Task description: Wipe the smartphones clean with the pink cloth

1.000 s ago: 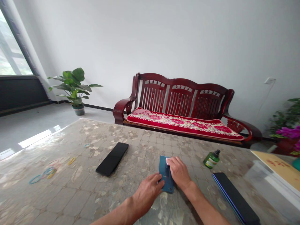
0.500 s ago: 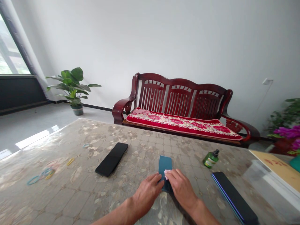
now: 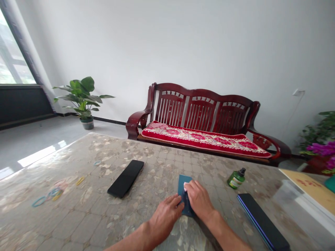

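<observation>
A teal phone (image 3: 183,184) lies flat on the patterned table (image 3: 78,209), right in front of me. My left hand (image 3: 164,219) rests on the table with its fingertips pressed against the phone's near left edge. My right hand (image 3: 199,199) lies on top of the phone with curled fingers pressing a small white pad (image 3: 185,189) onto its surface. A black phone (image 3: 126,178) lies to the left, and another dark phone (image 3: 263,222) with a blue edge lies to the right.
A small green bottle (image 3: 236,178) stands right of the teal phone. Several coloured rubber bands (image 3: 48,195) lie at the table's left. A yellow-topped box (image 3: 311,188) sits at the far right. Beyond the table are a red wooden bench (image 3: 204,122) and a potted plant (image 3: 82,99).
My right hand slid the white pad toward me along the teal phone, then back up toward its far end. My left hand stayed at the phone's near edge.
</observation>
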Tool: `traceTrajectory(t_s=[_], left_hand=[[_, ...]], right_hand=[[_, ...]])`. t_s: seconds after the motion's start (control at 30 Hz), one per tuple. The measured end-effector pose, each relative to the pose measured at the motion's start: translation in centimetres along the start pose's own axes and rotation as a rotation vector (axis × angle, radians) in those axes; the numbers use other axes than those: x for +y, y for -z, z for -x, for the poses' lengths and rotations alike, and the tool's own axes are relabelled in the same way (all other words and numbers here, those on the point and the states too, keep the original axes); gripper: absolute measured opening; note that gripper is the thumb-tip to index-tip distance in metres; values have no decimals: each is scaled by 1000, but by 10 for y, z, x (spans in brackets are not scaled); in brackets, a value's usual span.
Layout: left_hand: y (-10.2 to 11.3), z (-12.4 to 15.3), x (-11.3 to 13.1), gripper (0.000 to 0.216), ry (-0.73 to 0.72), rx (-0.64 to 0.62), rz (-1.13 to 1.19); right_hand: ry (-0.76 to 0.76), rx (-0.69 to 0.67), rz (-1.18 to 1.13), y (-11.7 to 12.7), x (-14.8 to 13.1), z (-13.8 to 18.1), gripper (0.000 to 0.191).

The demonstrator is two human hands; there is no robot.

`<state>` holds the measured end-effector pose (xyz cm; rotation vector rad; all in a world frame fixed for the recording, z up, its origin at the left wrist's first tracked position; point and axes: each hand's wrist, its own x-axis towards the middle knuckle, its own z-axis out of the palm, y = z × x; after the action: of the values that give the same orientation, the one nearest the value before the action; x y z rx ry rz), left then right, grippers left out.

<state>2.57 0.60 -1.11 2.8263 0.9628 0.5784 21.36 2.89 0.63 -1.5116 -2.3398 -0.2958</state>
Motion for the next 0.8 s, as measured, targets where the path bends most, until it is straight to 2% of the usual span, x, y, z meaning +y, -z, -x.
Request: traceTrajectory(t_s=[0.1, 0.17, 0.43, 0.67, 0.8], left_hand=[[5, -2, 2, 12, -3, -22, 3], [9, -3, 3, 12, -3, -33, 10], [4, 1, 0, 18, -6, -37, 10], [2, -1, 3, 15, -1, -12, 4], [5, -1, 4, 17, -1, -31, 9]], right_hand=[[33, -9, -22, 2, -5, 12, 25], [35, -7, -24, 1, -3, 9, 24], [-13, 22, 13, -12, 8, -38, 23], [55, -36, -69, -2, -10, -13, 23], [64, -37, -84, -1, -7, -18, 24]])
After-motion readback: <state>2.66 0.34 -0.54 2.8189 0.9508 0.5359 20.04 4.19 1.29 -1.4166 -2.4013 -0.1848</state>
